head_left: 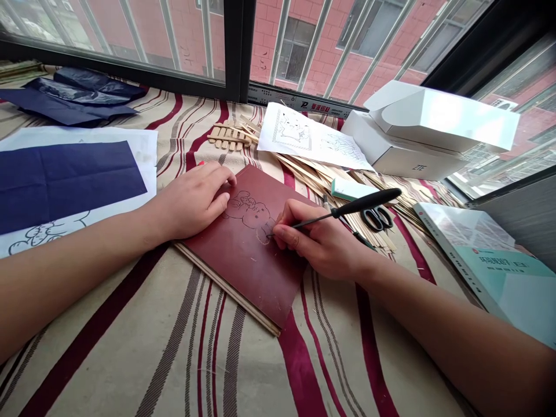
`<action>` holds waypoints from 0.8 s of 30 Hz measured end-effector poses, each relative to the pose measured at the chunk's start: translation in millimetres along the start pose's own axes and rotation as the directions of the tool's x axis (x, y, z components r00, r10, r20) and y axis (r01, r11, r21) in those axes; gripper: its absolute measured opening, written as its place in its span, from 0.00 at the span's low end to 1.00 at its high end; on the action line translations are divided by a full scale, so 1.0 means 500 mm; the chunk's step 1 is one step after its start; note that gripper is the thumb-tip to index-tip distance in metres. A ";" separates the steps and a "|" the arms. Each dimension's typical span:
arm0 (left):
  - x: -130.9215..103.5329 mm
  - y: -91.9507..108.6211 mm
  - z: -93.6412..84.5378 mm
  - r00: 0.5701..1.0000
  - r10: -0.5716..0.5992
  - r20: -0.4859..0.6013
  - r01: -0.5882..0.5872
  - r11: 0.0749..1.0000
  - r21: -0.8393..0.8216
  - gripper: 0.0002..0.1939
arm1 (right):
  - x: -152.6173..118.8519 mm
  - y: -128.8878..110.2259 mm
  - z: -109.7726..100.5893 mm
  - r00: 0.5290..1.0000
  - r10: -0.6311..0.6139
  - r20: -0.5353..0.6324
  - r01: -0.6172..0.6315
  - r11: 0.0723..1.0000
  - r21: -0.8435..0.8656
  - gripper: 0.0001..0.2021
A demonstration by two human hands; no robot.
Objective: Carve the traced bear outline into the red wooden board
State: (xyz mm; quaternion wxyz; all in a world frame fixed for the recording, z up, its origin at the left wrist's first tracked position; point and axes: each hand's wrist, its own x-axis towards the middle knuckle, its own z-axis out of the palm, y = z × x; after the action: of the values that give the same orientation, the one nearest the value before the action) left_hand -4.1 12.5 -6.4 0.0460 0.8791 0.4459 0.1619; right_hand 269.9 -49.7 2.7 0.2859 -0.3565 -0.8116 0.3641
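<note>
A reddish-brown board (243, 272) lies aslant on the striped cloth, with a black line drawing of a cartoon figure on it. My left hand (195, 200) rests on the board's upper left part, fingers bent loosely and pressing on the surface. In my right hand (321, 237) is a carving tool (367, 202) with a thick black handle and thin metal shaft, gripped low between thumb and fingers. Its tip touches the drawing's lower part, where a short curved line looks pale tan. Light wood layers show along the board's front edge.
Behind the board lie thin wooden sticks (299, 168), a printed drawing sheet (313, 136), a green-and-white box (354, 189) and black-handled scissors (377, 219). White boxes (417, 156) and a book (486, 260) stand right. Dark blue paper (69, 179) covers a sheet left.
</note>
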 end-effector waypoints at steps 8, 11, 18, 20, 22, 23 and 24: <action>0.000 -0.004 0.000 1.000 0.005 -0.004 -0.005 1.000 -0.029 0.16 | -0.002 0.001 -0.002 1.000 -0.003 0.020 0.003 1.000 0.006 0.10; 0.000 -0.004 0.000 1.000 0.001 -0.007 -0.001 0.999 -0.032 0.16 | -0.002 0.004 -0.002 1.000 -0.015 0.023 0.015 1.000 0.007 0.10; 0.000 0.001 -0.004 1.000 -0.012 0.002 0.012 0.999 -0.042 0.18 | 0.000 0.000 -0.002 0.999 -0.017 0.043 0.016 0.999 0.028 0.10; 0.000 0.001 -0.004 1.000 -0.011 0.004 0.011 0.999 -0.040 0.19 | 0.001 -0.003 -0.001 0.999 -0.008 0.039 0.007 1.000 0.021 0.10; 0.001 0.001 -0.005 1.000 -0.013 0.008 0.014 0.999 -0.037 0.19 | 0.002 -0.005 0.000 1.000 0.012 0.023 -0.012 1.000 0.018 0.11; 0.001 0.001 -0.005 1.000 -0.015 0.009 0.015 0.999 -0.033 0.19 | 0.002 -0.006 0.001 1.000 0.023 0.012 -0.023 1.000 0.018 0.11; 0.002 0.001 -0.004 1.000 -0.015 0.011 0.015 0.999 -0.029 0.19 | 0.003 -0.007 0.002 1.000 0.031 0.001 -0.031 0.999 0.018 0.11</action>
State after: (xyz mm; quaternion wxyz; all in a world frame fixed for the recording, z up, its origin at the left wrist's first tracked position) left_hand -3.9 12.8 -4.0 0.0624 0.8758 0.4498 0.1635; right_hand 267.0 -50.7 4.9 0.2831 -0.3662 -0.8028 0.3759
